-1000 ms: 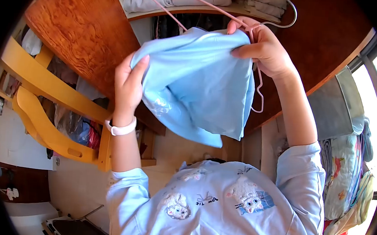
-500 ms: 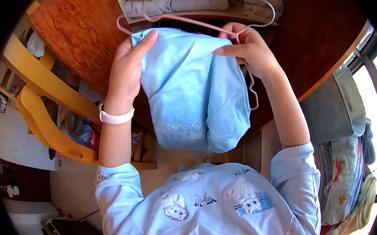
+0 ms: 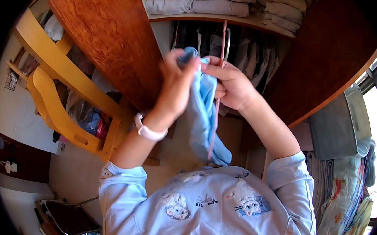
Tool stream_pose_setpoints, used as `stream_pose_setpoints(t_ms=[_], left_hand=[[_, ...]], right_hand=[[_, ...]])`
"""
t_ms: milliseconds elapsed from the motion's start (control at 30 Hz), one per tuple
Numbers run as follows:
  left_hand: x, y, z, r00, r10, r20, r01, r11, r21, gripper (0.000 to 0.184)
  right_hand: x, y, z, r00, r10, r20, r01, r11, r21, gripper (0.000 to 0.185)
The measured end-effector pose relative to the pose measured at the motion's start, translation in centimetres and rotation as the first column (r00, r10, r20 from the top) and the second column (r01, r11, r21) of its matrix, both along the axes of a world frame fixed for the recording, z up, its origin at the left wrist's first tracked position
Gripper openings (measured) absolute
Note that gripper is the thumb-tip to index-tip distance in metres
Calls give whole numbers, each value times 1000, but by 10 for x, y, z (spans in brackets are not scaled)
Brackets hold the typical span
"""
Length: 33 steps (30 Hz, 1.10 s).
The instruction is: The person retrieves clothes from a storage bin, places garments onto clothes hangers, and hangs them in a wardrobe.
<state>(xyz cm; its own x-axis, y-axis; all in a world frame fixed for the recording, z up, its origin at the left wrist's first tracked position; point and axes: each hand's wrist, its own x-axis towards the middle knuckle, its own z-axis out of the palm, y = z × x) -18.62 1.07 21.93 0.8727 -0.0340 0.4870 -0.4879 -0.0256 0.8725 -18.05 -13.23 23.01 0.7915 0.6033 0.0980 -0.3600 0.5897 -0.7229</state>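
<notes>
A light blue garment (image 3: 202, 114) hangs bunched and narrow from both hands, in front of the open wardrobe. My left hand (image 3: 175, 84), with a pale band on its wrist, is closed on the garment's upper edge; motion blurs its fingers. Close beside it, my right hand (image 3: 232, 83) pinches the garment's top and also holds the pink hanger (image 3: 223, 43). The hanger is seen nearly edge-on, upright, with its silver hook near the top and its lower part running down along the cloth.
Folded clothes (image 3: 220, 7) lie on the wardrobe shelf, above hanging clothes (image 3: 249, 56). Wooden doors (image 3: 109, 37) flank the opening. A yellow wooden frame (image 3: 64, 80) stands at left. At right are a grey box (image 3: 334, 125) and stacked bedding (image 3: 341, 189).
The garment has gone from spread out to gathered and narrow. My left hand has moved right, close to my right hand. The hanger has turned from roughly level to upright.
</notes>
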Motion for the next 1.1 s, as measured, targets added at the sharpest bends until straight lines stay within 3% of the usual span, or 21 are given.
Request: stream_pose_setpoints(t_ms=[33,100,200,233,300,367,433,533,600,633,700,733,833,900,967,1033,1067,1100], left_hand=[[-18,-7,-2,880,-427,-208,317,854,-412,33],[-34,-10,-4,794,-535,-288,336,782,-526,32],[-24,9,-29,742,-523,-418,267,804,-531,30],[-23,17,-31,733,-558,-389,330,792,-514,28],[-14,37,-43,768,-499,-402,408,865,-293,20],[-1,67,-53,764,-486,-424,429,874,-229,17],[8,91,-50,772,-463,-435,363,884,-296,12],[10,103,-46,791,-426,-438,268,886,-378,10],[5,100,-40,794,-290,-535,239,957,-165,10],[4,99,-39,791,-289,-538,235,957,-168,10],[1,95,-39,874,-215,-436,346,905,246,10],[4,96,-41,886,-226,-405,360,885,295,14],[7,94,-32,888,-264,-377,347,922,172,16],[0,93,-7,917,-250,-310,307,940,150,15],[-10,89,26,939,-333,-86,342,925,162,15],[-10,79,45,979,-159,126,91,900,427,16],[7,78,39,970,-44,240,-109,803,586,19],[22,73,28,946,33,324,-240,740,628,18]], right_hand=[[-3,8,-7,997,-78,5,78,997,-29,2],[-6,15,-19,993,-106,-58,95,982,-163,4],[-7,3,-23,996,-80,-45,68,972,-226,7],[-7,-3,-23,994,-105,-2,100,954,-283,7],[-7,-17,-19,985,-126,117,164,902,-400,6],[-13,-35,-15,973,-82,215,171,882,-439,7],[-17,-54,-12,941,-95,324,258,823,-507,11],[-22,-81,-13,935,-167,312,323,760,-563,12],[-31,-85,-10,917,-164,364,375,664,-647,12],[-34,-84,-12,917,-145,371,367,671,-644,12],[-40,-81,-13,908,-147,393,382,676,-630,13],[-42,-82,-12,910,-146,387,378,676,-633,13],[-44,-90,-6,855,-230,466,502,597,-626,13],[-45,-95,12,724,-331,605,681,481,-552,11],[-44,-100,33,605,-409,683,780,475,-407,8],[-45,-86,46,562,-564,605,813,510,-280,16],[-44,-81,45,497,-513,700,857,415,-305,17],[-41,-79,41,429,-443,787,896,317,-310,18]])
